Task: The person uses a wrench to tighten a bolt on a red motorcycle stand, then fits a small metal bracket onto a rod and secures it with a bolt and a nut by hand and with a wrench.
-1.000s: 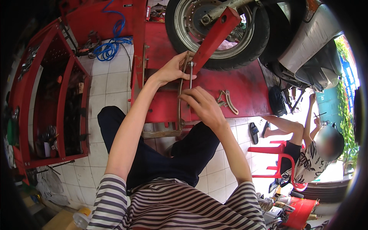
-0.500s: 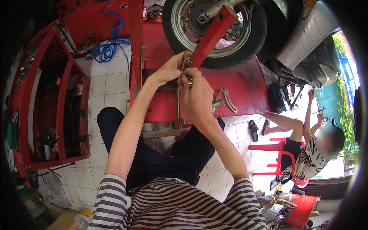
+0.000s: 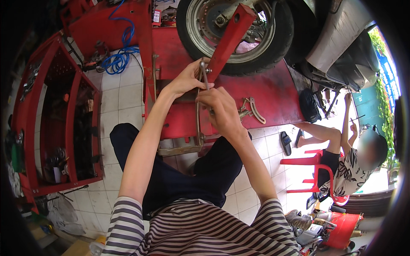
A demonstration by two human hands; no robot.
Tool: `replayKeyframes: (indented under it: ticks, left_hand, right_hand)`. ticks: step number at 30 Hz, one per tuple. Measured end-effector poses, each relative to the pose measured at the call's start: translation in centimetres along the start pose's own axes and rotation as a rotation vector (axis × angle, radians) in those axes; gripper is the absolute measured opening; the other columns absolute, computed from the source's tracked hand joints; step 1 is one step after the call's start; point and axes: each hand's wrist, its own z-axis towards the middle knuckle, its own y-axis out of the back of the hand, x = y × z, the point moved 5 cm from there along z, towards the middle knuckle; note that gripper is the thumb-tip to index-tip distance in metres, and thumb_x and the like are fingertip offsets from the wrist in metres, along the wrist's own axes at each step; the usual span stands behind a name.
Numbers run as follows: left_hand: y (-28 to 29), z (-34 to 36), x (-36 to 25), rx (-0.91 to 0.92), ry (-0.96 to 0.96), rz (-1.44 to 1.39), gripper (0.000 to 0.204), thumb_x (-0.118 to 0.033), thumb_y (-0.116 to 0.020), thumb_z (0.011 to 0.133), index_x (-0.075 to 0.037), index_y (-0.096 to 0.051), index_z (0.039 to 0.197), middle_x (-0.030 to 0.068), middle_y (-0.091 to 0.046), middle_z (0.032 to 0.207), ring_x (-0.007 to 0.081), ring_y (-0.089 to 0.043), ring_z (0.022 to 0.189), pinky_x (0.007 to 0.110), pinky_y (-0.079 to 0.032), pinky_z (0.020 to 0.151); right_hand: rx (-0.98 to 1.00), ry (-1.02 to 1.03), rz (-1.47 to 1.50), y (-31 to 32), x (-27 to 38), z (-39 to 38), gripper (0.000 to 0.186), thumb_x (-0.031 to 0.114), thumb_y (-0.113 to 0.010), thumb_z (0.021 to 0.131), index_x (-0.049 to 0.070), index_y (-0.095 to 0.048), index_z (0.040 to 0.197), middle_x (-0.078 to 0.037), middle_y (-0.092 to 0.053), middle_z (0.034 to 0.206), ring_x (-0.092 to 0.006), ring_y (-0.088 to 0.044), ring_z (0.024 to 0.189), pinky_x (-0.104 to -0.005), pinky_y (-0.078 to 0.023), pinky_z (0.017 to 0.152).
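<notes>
A slim metal wrench (image 3: 205,78) lies against a bolt at the foot of a raised red steel arm (image 3: 230,40). My right hand (image 3: 220,110) is closed around the wrench's lower part, its palm hiding most of the grip. Around the upper end curl the fingers and thumb of my left hand (image 3: 187,80); what else they pinch there is hidden. Below both hands runs a narrow metal bar (image 3: 198,123), joined to a worn crosspiece (image 3: 179,150) over my knees. A curved slotted bracket (image 3: 257,112) rests on the red lift table (image 3: 179,121), right of my right hand.
A motorbike wheel (image 3: 273,59) stands on the table just beyond the red arm. Left are a red tool cabinet (image 3: 68,123) and a coiled blue hose (image 3: 115,64). At right a person (image 3: 350,170) sits on a red chair (image 3: 299,161), near black sandals (image 3: 285,144).
My right hand has turned and drawn slightly down and right, baring the wrench's shaft. My left hand stays at the same spot. The whole view has shifted a little.
</notes>
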Motion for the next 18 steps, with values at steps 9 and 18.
replayKeyframes:
  ticks: [9, 18]
  left_hand:
    - [-0.5, -0.4, -0.8, -0.038, 0.021, -0.024, 0.066, 0.006, -0.077, 0.073, -0.007, -0.049, 0.131, -0.0028, -0.06, 0.114, 0.0062, -0.055, 0.105, 0.025, -0.045, 0.096]
    - [-0.1, -0.1, -0.1, -0.005, -0.05, -0.095, 0.073, 0.001, -0.083, 0.073, -0.004, -0.047, 0.137, 0.0048, -0.056, 0.134, 0.0145, -0.047, 0.13, 0.031, -0.036, 0.11]
  right_hand:
    - [-0.166, -0.567, 0.123, 2.8, -1.3, 2.2, 0.008, 0.002, -0.055, 0.099, 0.001, -0.05, 0.104, -0.01, -0.064, 0.073, -0.0195, -0.061, 0.056, -0.0315, -0.047, 0.054]
    - [-0.011, -0.546, 0.118, 2.3, -3.2, 4.7, 0.007, 0.005, -0.052, 0.102, -0.001, -0.05, 0.103, -0.011, -0.062, 0.067, -0.017, -0.06, 0.053, -0.0296, -0.044, 0.052]
